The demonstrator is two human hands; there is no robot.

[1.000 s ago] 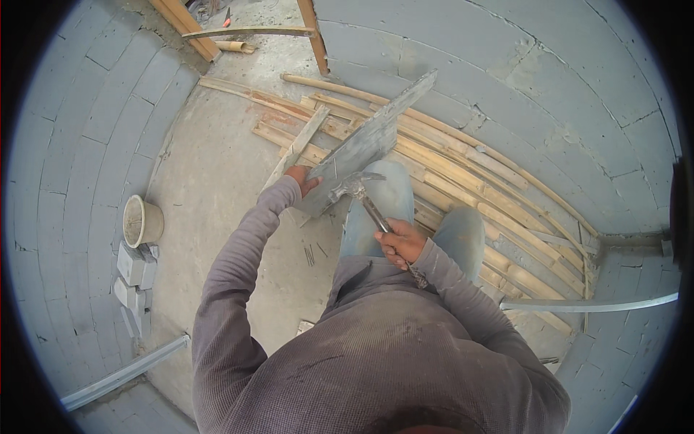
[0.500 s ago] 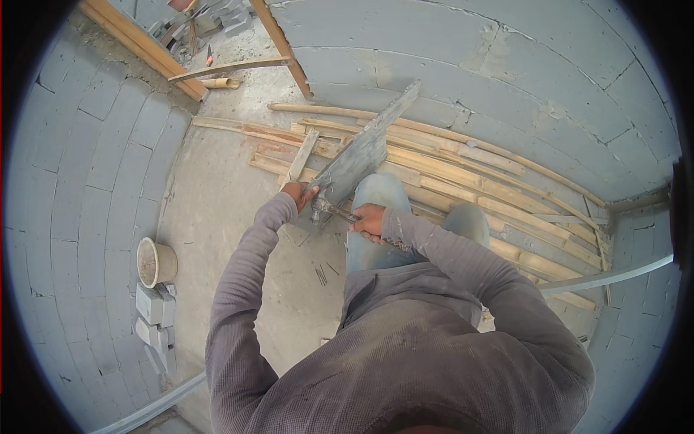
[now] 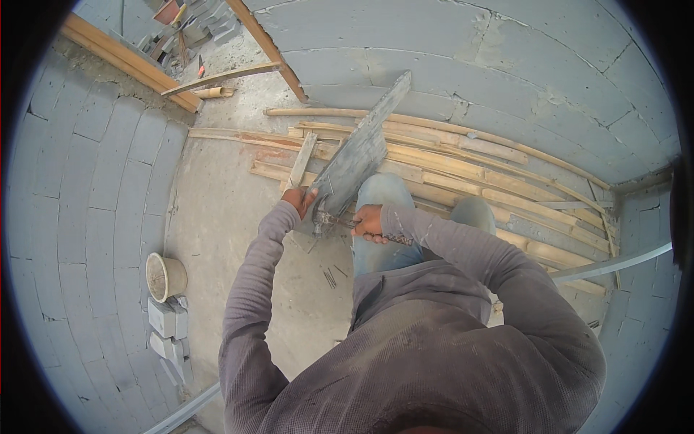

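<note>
A long grey plank (image 3: pixel 359 153), smeared with dried cement, leans upward with its near end in front of my knees. My left hand (image 3: pixel 299 200) is closed on the plank's near left edge. A thin nail seems to stand out of the plank close to those fingers. In my right hand (image 3: pixel 369 221) is the handle of a claw hammer (image 3: pixel 323 218), gripped in wrapped fingers. The hammer's head is at the plank's near end, just below my left hand; whether it touches the wood I cannot tell. Several loose nails (image 3: pixel 330 278) lie on the concrete floor.
Many bamboo and timber strips (image 3: pixel 463 173) lie along the far block wall (image 3: pixel 434 50). A short wooden piece (image 3: pixel 302 163) rests beside the plank. A bucket (image 3: pixel 166 277) and grey blocks (image 3: pixel 162 318) stand at the left wall. A stick (image 3: pixel 220 77) crosses the doorway.
The view has shifted slightly, so the bucket and blocks sit lower and further right in it. Both hands keep their grips, and the hammer head stays by the plank's near end.
</note>
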